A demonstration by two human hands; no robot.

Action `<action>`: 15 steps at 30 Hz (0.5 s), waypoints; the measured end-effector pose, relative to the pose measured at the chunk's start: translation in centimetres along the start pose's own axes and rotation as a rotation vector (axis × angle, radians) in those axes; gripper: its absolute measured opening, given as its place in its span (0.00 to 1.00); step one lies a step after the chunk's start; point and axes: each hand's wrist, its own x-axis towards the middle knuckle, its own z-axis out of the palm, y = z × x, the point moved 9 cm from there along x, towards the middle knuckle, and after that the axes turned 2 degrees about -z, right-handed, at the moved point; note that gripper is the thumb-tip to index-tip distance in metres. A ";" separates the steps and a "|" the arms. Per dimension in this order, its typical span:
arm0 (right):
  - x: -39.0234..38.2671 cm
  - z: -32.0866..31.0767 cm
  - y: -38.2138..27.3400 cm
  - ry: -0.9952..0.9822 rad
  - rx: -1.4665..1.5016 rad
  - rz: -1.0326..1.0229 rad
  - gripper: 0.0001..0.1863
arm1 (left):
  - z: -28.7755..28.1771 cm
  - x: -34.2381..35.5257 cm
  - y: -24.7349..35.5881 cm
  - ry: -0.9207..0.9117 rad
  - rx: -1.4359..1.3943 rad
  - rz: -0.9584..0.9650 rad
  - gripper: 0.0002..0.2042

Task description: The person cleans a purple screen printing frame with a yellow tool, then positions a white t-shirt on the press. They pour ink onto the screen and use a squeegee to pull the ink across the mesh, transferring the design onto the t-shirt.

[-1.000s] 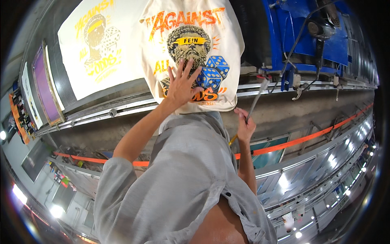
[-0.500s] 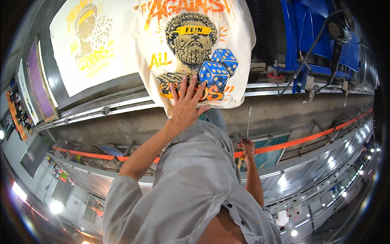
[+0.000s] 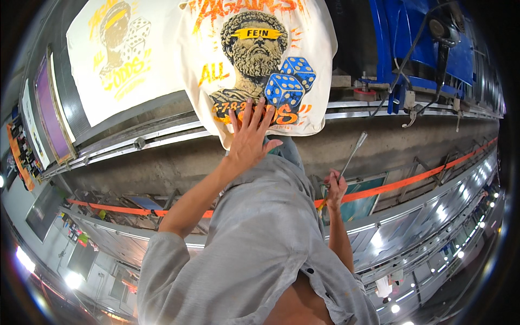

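A white printed cloth (image 3: 311,40) hangs over the near edge of the long table, with a bearded head, blue dice and orange lettering on it. My left hand (image 3: 248,140) lies on its lower print, fingers spread and flat, thumb out to the side. Down at the right, away from the cloth, my right hand (image 3: 336,190) is closed round a thin metal tool (image 3: 355,154) with a flattened tip. Part of a yellow handle shows below the fingers. The tool points up and to the right; its exact kind cannot be made out.
Left of the printed cloth lies another white cloth (image 3: 157,70) with a paler yellow print. A metal rail (image 3: 162,134) runs along the table's near edge. Blue machinery (image 3: 401,49) with hanging cables stands at the right. Purple framed screen (image 3: 51,111) at far left.
My right hand has moved a little up and right, and the tool has tipped from nearly upright to a rightward slant. My left hand stays flat on the cloth.
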 end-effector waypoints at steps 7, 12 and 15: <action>2.4 4.4 -13.7 0.055 -0.071 -0.309 0.09 | -4.6 -1.8 -5.4 0.403 -0.244 -0.188 0.33; 5.7 8.4 -22.0 0.063 -0.110 -0.613 0.12 | -6.4 -5.3 -14.1 0.615 -0.252 -0.679 0.26; 6.6 10.8 -25.1 0.078 -0.197 -0.686 0.13 | -4.7 -6.3 -17.0 0.550 -0.457 -0.741 0.19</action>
